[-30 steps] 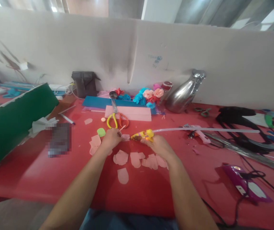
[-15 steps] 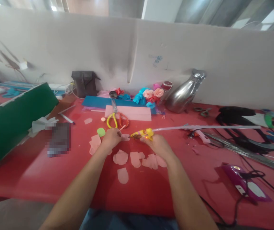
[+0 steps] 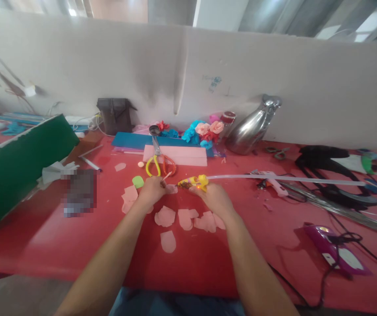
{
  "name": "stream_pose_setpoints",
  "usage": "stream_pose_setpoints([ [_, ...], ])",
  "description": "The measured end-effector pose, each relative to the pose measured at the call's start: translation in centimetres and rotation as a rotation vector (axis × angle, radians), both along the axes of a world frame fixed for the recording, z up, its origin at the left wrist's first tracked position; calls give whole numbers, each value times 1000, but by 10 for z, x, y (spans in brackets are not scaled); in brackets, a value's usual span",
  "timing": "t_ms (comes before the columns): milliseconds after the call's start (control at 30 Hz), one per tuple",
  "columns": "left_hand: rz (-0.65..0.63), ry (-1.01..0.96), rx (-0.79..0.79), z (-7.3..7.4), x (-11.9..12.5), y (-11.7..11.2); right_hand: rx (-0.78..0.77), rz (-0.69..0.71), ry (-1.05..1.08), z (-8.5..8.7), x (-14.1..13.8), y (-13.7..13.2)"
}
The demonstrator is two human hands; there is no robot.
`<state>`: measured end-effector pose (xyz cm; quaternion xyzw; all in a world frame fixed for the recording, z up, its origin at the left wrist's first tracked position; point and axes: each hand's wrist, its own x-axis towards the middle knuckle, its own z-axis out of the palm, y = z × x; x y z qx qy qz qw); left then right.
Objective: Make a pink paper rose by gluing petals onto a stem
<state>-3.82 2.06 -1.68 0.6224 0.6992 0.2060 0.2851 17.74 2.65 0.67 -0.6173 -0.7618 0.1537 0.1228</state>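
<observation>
My right hand [image 3: 215, 198] is wrapped round a yellow hot glue gun [image 3: 192, 181], which has a small orange light and a long clear glue stick [image 3: 283, 177] running out of its back. The gun's nozzle points left at a pink paper petal [image 3: 171, 189] pinched in my left hand [image 3: 152, 189]. A thin pale piece [image 3: 166, 176] also sticks up from the left fingers; I cannot make out what it is. More cut petals [image 3: 184, 218] lie in loose groups below the hands. Beside my left hand rests a green rounded piece [image 3: 138, 181].
Scissors [image 3: 157, 160] with yellow and red handles lie on folded pink paper [image 3: 190, 156]. Behind are paper flowers [image 3: 204, 129] and a metal jug [image 3: 254, 127]. A pink glue gun [image 3: 276, 185] and a corded purple device [image 3: 335, 252] are rightward; a green board [image 3: 20, 166] stands left.
The far end of the glue stick has dipped slightly and the yellow glue gun has tilted a little. Both hands stay close together, still holding the petal and the gun.
</observation>
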Motion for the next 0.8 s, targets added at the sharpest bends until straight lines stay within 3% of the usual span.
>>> stream_pose_setpoints([
  [400,-3,-26,22,-1,0,0,32,-24,-69,-3,0,3],
  [800,3,-27,1,2,1,-1,-24,31,23,5,8,-2],
])
